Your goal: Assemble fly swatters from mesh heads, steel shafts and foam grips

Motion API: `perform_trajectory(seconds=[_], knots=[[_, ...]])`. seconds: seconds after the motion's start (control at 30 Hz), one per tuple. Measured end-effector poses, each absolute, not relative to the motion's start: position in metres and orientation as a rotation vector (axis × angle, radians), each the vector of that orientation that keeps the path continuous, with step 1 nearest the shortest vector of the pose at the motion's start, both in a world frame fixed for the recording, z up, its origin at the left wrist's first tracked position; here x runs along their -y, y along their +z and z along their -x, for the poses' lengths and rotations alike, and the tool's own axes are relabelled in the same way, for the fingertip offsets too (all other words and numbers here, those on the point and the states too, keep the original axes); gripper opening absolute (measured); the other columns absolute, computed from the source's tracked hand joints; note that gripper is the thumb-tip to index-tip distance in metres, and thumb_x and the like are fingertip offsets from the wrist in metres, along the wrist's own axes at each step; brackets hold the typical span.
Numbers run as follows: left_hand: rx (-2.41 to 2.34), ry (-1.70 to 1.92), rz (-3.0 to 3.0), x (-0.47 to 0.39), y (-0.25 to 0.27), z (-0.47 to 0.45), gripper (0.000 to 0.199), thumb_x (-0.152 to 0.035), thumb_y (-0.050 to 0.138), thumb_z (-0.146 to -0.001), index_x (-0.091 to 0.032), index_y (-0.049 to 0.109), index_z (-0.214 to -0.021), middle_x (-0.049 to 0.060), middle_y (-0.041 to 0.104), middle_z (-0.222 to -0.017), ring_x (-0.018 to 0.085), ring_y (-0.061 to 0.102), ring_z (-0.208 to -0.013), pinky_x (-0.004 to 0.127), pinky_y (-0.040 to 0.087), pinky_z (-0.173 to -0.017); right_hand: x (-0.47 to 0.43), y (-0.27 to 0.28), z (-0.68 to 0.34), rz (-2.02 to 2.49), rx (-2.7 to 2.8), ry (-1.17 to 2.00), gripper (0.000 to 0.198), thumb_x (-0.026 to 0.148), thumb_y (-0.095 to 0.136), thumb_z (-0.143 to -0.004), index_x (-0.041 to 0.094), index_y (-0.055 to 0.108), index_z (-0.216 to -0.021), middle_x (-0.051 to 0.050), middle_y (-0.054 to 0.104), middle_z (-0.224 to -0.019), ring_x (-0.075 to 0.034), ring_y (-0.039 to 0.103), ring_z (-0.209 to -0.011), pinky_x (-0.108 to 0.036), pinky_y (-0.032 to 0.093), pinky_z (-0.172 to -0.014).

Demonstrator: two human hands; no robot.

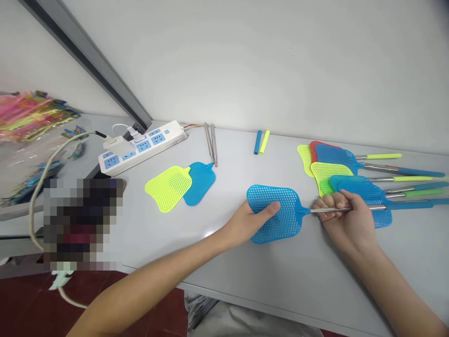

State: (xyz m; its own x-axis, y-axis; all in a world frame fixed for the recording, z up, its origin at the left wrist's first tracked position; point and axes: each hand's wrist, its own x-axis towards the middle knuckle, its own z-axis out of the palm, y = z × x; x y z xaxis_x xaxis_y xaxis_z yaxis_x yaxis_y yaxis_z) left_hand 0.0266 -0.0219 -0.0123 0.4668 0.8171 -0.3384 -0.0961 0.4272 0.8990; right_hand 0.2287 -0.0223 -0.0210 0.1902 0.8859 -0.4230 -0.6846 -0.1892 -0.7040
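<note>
A blue fly swatter (293,213) is held level above the table's front half between my two hands. My left hand (250,222) grips its perforated head, thumb on top and fingers beneath. My right hand (345,217) is closed around the metal rod, just right of the head's neck. Past that hand the rod crosses over other swatters, so I cannot tell whether a grip is fitted on its end. Beyond my right hand lies a pile of assembled swatters, among them a yellow swatter (329,171) and a red swatter (314,147).
Loose yellow (166,187) and blue swatter heads (199,189) overlap at left, below two metal rods (214,145). Blue (257,142) and yellow grip sleeves (264,142) lie near the wall. A power strip (147,149) with a cable (37,192) and packaged goods (28,117) are farther left.
</note>
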Motion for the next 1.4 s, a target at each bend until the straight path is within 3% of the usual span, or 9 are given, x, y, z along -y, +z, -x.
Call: perform_trajectory(seconds=[0.9,1.4], knots=[[-0.875,0.663,-1.092,0.0251,-0.0128,-0.0266,0.038,-0.041,0.048,-0.08,-0.018,0.057,-0.109,0.005,0.06,-0.111,0.02,0.056,-0.1,0.034,0.043,-0.087,0.0213,-0.02,-0.2334,0.994,0.175,1.522,0.032,0.021,0.047,-0.071,0.017,0.028,-0.045,0.004,0.022,-0.043,-0.008,0.025,-0.041,-0.021,0.029,-0.04],[-0.888,0.633,-1.098,0.0252,-0.0104,-0.026,0.037,-0.042,0.048,-0.079,-0.02,0.059,-0.106,0.004,0.061,-0.109,0.021,0.054,-0.103,0.033,0.042,-0.088,0.0207,-0.022,-0.234,0.993,0.15,1.508,0.032,0.024,0.044,-0.077,0.017,0.03,-0.049,0.005,0.019,-0.049,-0.008,0.024,-0.044,-0.021,0.03,-0.041]])
